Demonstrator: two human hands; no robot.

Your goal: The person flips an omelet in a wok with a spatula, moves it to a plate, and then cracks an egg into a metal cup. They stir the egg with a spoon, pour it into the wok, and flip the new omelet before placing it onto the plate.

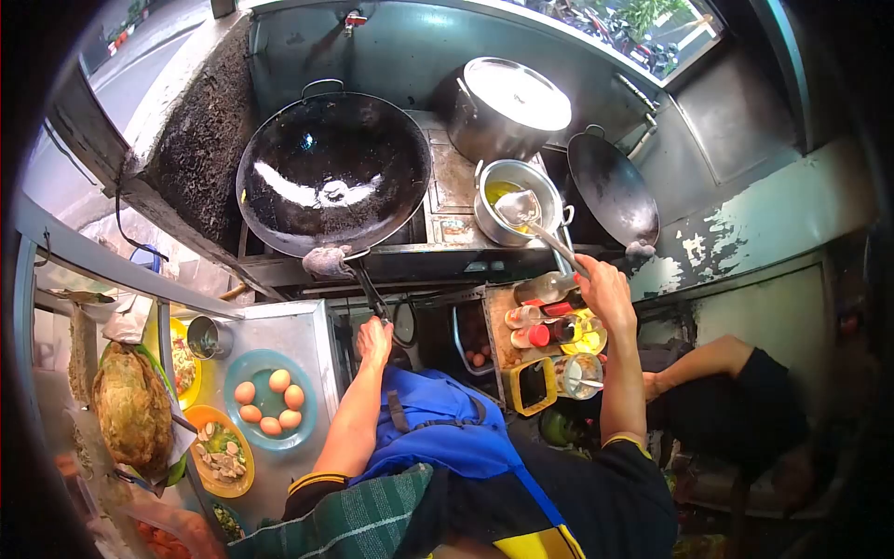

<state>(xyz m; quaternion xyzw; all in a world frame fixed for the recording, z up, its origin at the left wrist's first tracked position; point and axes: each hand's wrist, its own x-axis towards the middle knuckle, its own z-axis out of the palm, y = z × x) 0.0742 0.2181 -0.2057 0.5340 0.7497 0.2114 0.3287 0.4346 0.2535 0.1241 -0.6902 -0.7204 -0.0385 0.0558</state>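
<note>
A long-handled ladle (519,207) is gripped in my right hand (602,284), its bowl inside a silver pot (549,228) that holds yellow liquid. Just below the big black wok (335,172), my left hand (374,337) is closed around a dark handle (371,291) that reaches up to the wok's near edge, where a cloth (327,262) is wrapped. The wok looks dark and shiny inside. Bottles (545,312) with red caps and a jar (578,376) stand below my right hand.
Behind the pot is a large lidded pot (512,107); a second wok (613,188) leans to its right. Several eggs lie on a blue plate (270,399) at left, near an orange plate (223,452) of food. Another person's arm (698,366) is at right.
</note>
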